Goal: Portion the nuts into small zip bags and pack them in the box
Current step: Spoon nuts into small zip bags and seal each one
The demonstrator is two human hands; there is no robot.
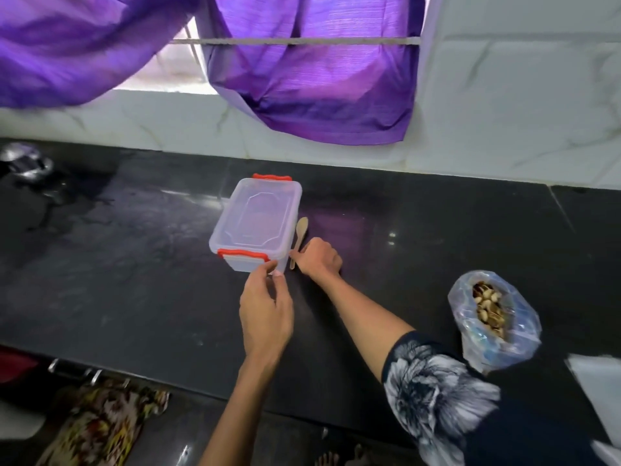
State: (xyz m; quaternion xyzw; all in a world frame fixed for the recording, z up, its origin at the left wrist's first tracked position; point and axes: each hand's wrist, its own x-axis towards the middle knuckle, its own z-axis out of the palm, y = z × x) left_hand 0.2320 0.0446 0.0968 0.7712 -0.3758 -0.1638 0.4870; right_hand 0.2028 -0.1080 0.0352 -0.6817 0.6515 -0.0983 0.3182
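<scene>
A clear plastic box (257,223) with a closed lid and orange clips at its near and far ends is seen standing on a dark stone counter (134,280), roughly at the middle of the scene. The near right corner of the box is touched by the left hand (267,306), whose thumb and fingertips are bent toward the near clip; whether anything is actually pinched cannot be told. Just to the right of the box a small wooden spoon (300,235) is laid flat on the counter, its bowl toward the far side. The near end of the spoon's handle is met by the right hand (319,258), whose fingers are curled with the knuckles up; a firm hold on the handle cannot be confirmed. Well to the right and nearer, a crumpled clear plastic bag (497,327) is set open on the counter, with nuts (489,307) visible inside it. A purple cloth (302,79) is hung over the white tiled wall behind the counter
</scene>
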